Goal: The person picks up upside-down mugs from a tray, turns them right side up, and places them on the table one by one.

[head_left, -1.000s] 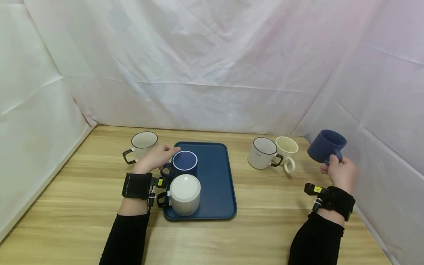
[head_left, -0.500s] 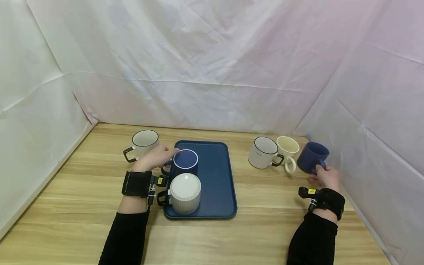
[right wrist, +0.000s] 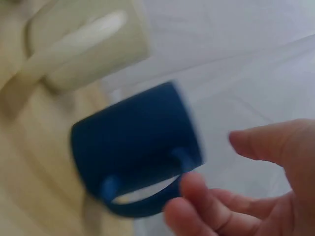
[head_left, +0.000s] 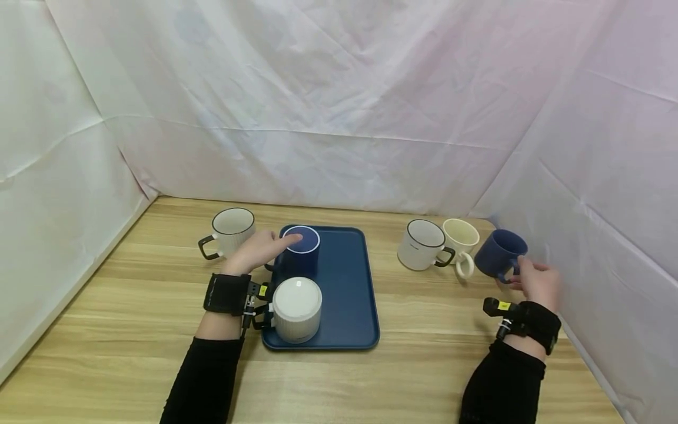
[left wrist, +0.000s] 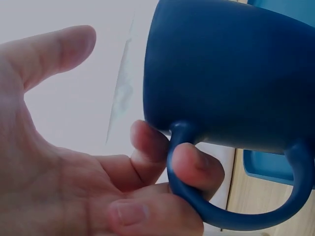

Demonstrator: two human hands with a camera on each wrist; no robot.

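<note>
My left hand (head_left: 263,249) grips a navy mug with a white rim (head_left: 301,252) at the far left of the blue tray (head_left: 349,294). In the left wrist view two fingers (left wrist: 194,164) curl through the handle of this mug (left wrist: 231,73). My right hand (head_left: 535,281) hovers by the handle of a plain blue mug (head_left: 499,252) that sits on the table at the far right. The right wrist view is blurred. In it, the right hand (right wrist: 231,196) has loosely spread fingers just off the blue mug (right wrist: 138,142).
A white ribbed mug (head_left: 296,303) sits on the tray's near left corner. A black-rimmed white mug (head_left: 232,229) stands left of the tray. Another black-rimmed mug (head_left: 421,244) and a cream mug (head_left: 462,238) stand right of it. White sheeting closes in the back and both sides.
My right hand brought the blue mug down from the air to the table beside the cream mug and let go. The left hand shifted the navy mug a little farther back.
</note>
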